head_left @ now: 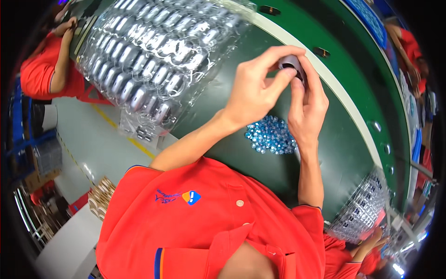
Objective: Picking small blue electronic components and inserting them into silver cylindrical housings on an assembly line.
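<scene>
Between the fingertips of my left hand (pixel 253 88) and my right hand (pixel 310 104) is a small grey-purple hollow shell (pixel 291 60), with a dark opening facing me. My left thumb presses at the opening, and the right thumb sits beside it. Both hands are closed on the shell, raised above the dark green table (pixel 223 144). Whatever lies inside the shell is hidden by my fingers. Below my hands, close to the right wrist, lies a pile of small shiny blue and clear pieces (pixel 269 135).
Clear plastic trays (pixel 139 56) of silver-grey shells cover the table's left. Beyond a pale rim (pixel 344 97) runs a green conveyor (pixel 344 65) with dark pieces (pixel 321 52). Stacked clear trays (pixel 360 204) stand at lower right. Co-workers in red (pixel 55 69) are left and right.
</scene>
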